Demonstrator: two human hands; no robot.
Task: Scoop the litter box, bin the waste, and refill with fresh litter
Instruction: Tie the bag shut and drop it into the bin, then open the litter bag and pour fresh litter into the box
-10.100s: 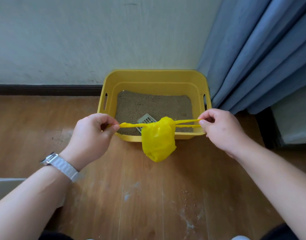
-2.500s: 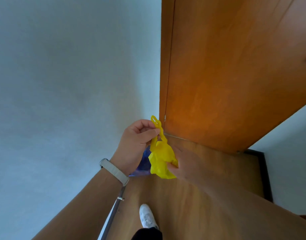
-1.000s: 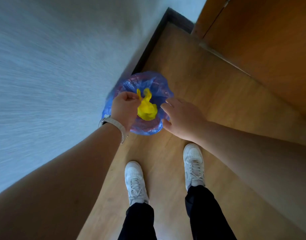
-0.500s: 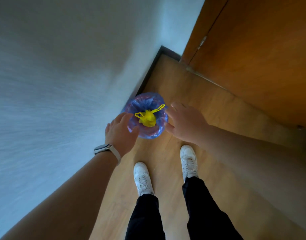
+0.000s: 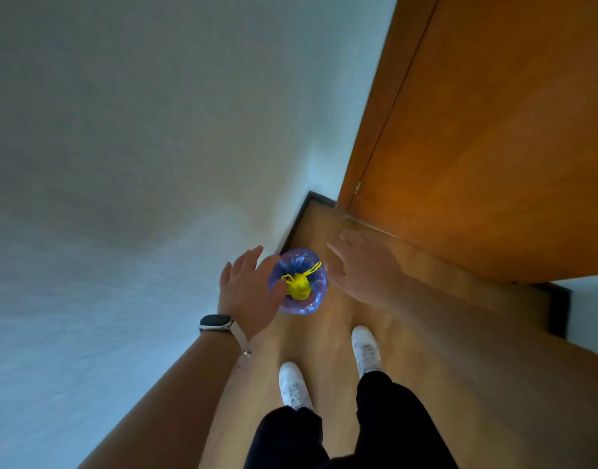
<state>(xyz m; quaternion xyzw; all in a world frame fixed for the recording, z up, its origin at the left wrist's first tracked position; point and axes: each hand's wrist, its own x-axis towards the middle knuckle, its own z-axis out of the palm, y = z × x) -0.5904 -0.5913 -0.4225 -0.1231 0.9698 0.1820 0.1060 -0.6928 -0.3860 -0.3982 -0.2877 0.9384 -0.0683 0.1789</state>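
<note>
White shoes [image 5: 292, 384] at 6 o'clock, toes pointing at the bin. Left hand [image 5: 248, 296] at 9 o'clock of the bin, fingers apart, holding nothing. It overlaps the near-left rim in view; can't confirm contact. Right hand [image 5: 365, 269] at 2–3 o'clock, fingers spread, empty, just beside the rim.

Bin [image 5: 309, 306] (blue liner [image 5: 291, 262], standing on the floor [image 5: 426, 333] against the wall [image 5: 121, 164]) holds one visible thing: the knotted yellow bag [image 5: 299, 288], roughly centred inside the liner. One handle loop [image 5: 313, 267] sticks up toward 1 o'clock, close to the rim.

Judgement: the binning step looks essentially done. To finish it clean, confirm the bag sits below the rim, poke that loop down, and don't snag the liner when pulling the hands clear. Refill not started as far as I can see; the litter box isn't in frame.

Door [image 5: 494, 130] at 1–2 o'clock, beyond the bin.
</note>
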